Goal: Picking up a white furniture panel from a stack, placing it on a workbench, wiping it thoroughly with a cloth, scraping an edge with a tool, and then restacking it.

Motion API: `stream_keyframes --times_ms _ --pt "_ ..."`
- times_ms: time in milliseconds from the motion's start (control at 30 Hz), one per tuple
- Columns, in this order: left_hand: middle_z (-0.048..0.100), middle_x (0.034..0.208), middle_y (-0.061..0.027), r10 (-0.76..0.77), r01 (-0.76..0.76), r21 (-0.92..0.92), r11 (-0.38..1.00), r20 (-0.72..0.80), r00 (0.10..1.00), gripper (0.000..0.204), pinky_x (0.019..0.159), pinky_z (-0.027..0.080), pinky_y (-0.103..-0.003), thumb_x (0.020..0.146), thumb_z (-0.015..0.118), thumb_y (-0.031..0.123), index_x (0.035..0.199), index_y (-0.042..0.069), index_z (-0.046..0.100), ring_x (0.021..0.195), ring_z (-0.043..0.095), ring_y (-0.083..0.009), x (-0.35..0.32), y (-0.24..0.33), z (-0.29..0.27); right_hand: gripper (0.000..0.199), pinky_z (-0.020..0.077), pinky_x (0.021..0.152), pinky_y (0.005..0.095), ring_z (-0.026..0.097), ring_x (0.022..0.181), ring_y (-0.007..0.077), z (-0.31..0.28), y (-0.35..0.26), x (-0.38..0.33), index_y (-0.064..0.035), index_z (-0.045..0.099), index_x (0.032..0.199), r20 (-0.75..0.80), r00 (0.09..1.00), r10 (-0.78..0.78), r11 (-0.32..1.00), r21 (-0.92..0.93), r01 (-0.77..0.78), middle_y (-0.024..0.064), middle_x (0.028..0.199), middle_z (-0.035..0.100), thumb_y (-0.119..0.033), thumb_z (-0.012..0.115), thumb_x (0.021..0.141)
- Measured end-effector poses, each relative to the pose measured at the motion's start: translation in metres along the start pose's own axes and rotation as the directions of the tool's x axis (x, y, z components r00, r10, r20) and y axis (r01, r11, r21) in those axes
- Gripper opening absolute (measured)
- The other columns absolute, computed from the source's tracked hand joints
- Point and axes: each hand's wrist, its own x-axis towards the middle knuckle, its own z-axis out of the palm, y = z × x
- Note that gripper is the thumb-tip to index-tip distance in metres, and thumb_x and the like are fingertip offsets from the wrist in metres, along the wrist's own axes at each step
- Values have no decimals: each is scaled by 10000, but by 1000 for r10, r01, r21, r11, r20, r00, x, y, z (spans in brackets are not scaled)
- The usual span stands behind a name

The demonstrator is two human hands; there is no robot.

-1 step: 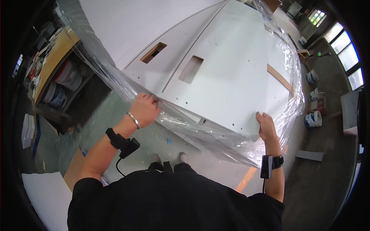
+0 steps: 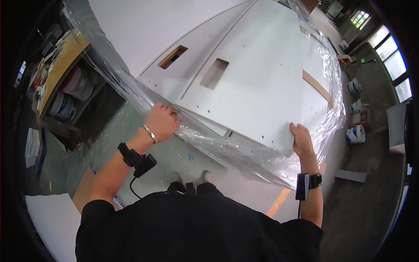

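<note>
A large white panel (image 2: 257, 83) with a rectangular cutout and small drilled holes lies on a stack of similar white boards. Clear plastic film (image 2: 205, 135) hangs loosely around the stack's edges. My left hand (image 2: 162, 123), fingers curled, is closed on the film at the near left edge; whether it also grips a board there is hidden. At the panel's near right corner, my right hand (image 2: 302, 139) holds the edge with the thumb on top and the fingers mostly hidden. Beside the top panel lies another white board (image 2: 172, 72) with a slot.
A workbench (image 2: 65, 59) with buckets on its shelf stands at the left. A brown strip (image 2: 317, 88) lies across the stack's right side. Several buckets, one white and blue (image 2: 355, 134), stand along the right. A white sheet (image 2: 50, 222) is at lower left.
The top panel has shifted slightly away and to the left. Both hands have moved a little with it, keeping their hold.
</note>
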Motion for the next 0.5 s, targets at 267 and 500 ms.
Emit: stream_keyframes --times_ms 267,500 --pt "581 755 -69 -65 54 61 997 215 974 230 769 381 -353 843 468 226 727 93 615 769 554 -231 3 1 -5 275 514 679 295 613 780 193 22 -89 -10 125 494 1006 147 973 -176 943 308 124 162 918 591 -130 506 905" --pt "579 811 -43 -33 42 -37 998 216 976 185 766 385 -345 827 490 217 864 133 651 809 557 -202 6 32 -21 293 519 719 316 610 827 226 21 -101 30 162 484 1021 235 951 -203 944 306 126 181 967 581 -105 503 902"
